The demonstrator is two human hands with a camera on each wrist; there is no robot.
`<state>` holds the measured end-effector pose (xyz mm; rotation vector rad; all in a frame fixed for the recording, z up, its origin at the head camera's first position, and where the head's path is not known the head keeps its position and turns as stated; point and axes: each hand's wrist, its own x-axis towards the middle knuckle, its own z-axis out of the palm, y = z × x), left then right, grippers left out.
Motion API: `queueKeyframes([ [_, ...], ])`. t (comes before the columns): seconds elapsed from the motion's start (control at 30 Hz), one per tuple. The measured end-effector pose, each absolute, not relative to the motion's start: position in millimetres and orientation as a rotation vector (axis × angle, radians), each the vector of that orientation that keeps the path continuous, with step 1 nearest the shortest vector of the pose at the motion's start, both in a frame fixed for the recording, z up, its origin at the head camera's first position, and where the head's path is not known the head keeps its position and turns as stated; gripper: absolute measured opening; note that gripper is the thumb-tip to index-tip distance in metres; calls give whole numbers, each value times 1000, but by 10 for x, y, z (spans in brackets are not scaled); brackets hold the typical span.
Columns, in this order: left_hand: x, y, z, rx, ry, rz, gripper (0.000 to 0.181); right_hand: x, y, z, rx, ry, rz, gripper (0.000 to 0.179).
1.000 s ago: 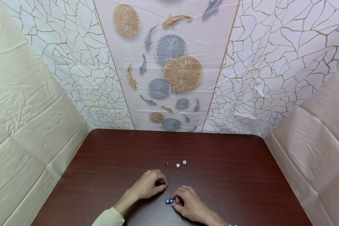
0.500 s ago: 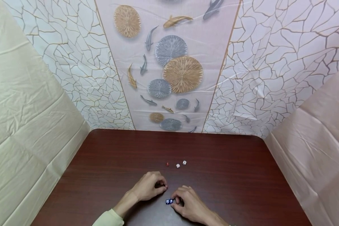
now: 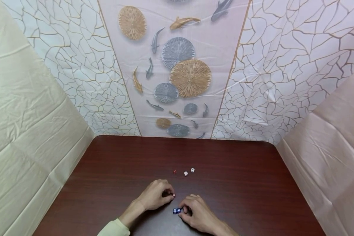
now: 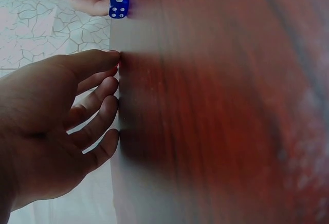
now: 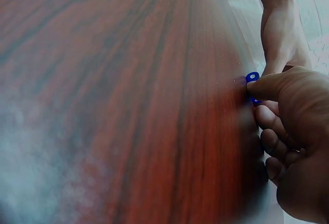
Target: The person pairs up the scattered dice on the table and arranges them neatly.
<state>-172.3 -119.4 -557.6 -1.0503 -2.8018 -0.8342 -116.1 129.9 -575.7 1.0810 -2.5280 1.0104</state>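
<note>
Across the dark-red table (image 3: 242,183), look, the left hand's (image 3: 155,196) pinched red die (image 3: 174,195) sits a touch nearer the blue dice (image 3: 175,211) than a second ago, gap narrowing, while the right hand (image 3: 199,213) pinches one.

Left sleeve (image 3: 114,228) — pale yellow-green, plain cloth, ending above wrist (image 3: 140,204) — left hand (image 3: 157,195), right hand (image 3: 196,211) bare.

The person's left forearm (image 3: 131,211) slants up from the lower left, and the left hand (image 3: 155,195) pinches with thumb (image 4: 97,61) and index finger, the remaining fingers bent and slightly fanned. The right hand (image 3: 199,213) enters from the lower right, a little nearer the body, its thumb (image 5: 268,86) extended in a pinch, other fingers (image 5: 272,142) curled beneath. The hands face each other, near but apart.
</note>
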Motion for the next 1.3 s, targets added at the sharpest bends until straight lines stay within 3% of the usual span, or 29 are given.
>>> queueKeyframes([
  [1.3,-1722,-1184,-5590,-1020,-2829,-803,6,-1143,1304,-5741,1062,-2594,1025,24],
])
